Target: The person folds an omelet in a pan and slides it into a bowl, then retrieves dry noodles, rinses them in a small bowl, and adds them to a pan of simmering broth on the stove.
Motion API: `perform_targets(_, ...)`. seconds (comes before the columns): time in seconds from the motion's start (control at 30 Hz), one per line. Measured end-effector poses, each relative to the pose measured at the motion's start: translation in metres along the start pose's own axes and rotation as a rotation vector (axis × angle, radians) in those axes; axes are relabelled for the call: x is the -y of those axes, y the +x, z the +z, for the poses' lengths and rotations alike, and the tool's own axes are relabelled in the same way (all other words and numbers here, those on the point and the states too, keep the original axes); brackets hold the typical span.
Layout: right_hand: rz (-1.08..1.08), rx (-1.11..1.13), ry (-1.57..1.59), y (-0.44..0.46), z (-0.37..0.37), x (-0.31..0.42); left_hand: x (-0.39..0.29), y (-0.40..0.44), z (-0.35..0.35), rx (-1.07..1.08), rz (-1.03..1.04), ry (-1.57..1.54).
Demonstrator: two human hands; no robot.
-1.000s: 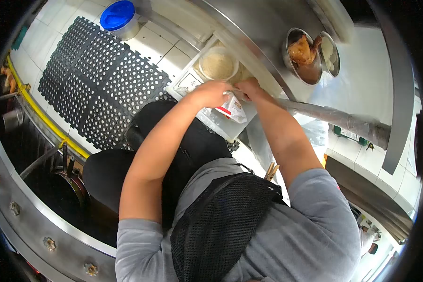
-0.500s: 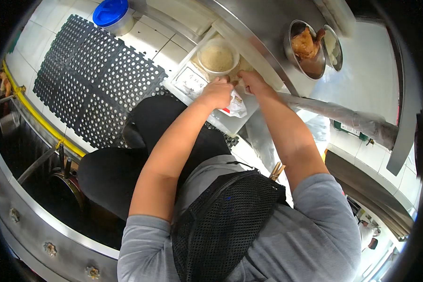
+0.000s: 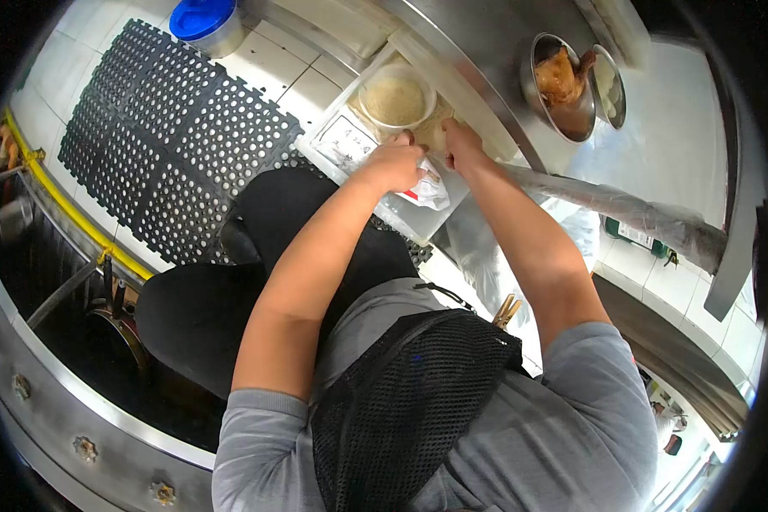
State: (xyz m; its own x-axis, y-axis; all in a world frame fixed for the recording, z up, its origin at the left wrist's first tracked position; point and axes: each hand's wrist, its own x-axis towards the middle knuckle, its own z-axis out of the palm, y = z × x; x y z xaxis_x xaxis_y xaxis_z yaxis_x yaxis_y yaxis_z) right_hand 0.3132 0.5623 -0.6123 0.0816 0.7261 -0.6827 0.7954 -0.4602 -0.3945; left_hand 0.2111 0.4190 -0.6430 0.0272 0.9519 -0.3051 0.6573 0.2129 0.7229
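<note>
Holding white pkt w/ L hand; R hand nr tub.

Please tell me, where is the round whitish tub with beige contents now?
In the head view, the round whitish tub is at upper centre, inside the translucent rectangular plastic bin, just beyond the left hand.

Bright light throws pale glare toward the right edge of the steel counter; fisheye distortion bows the stove front; black vignetting rounds the view.
</note>
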Motion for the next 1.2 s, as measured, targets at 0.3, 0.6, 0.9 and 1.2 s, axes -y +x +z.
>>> perform_targets(0.3, -0.031, 0.072, 0.238, 0.003, 0.000, -0.016, -0.003, -0.008, -0.036, -0.134, -0.205, -0.063)
perform_targets(0.6, -0.070, 0.164, 0.345, -0.049, -0.019, -0.016, -0.009, -0.011, -0.077, -0.483, -0.427, -0.163)
perform_targets(0.9, -0.036, 0.427, 0.369, -0.125, -0.068, -0.013, -0.003, -0.010, -0.079, -0.569, -0.349, -0.187)
perform_targets(1.2, -0.259, 0.410, 0.000, -0.179, -0.116, 0.030, 0.012, 0.000, -0.061, -0.584, -0.636, -0.159)
